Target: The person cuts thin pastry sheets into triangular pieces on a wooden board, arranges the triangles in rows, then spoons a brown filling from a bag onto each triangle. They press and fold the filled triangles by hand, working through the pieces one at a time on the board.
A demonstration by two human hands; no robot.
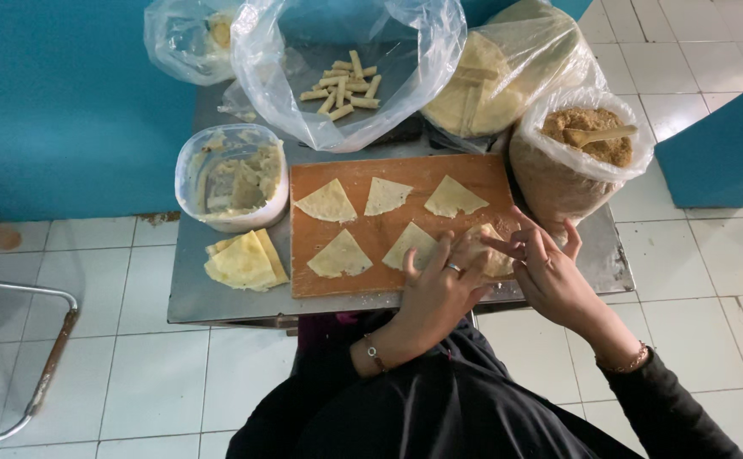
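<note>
A wooden board [371, 174] lies on a small metal table [189, 293] and carries several thin triangular dough wrappers [327, 202]. My left hand [439, 293], with a ring on one finger, rests flat on the front right wrapper [484, 255]. Over the same wrapper my right hand [546, 268] has its fingertips pinched together; whether they hold filling is hidden. Both hands meet at the board's front right corner.
A bag of brown crumbly filling [588, 127] with a wooden spoon [597, 134] stands right of the board. Behind are a bag of finished rolls [346, 85] and a bag of round wrappers [482, 89]. A plastic tub of paste [231, 174] and stacked wrappers [244, 259] sit left.
</note>
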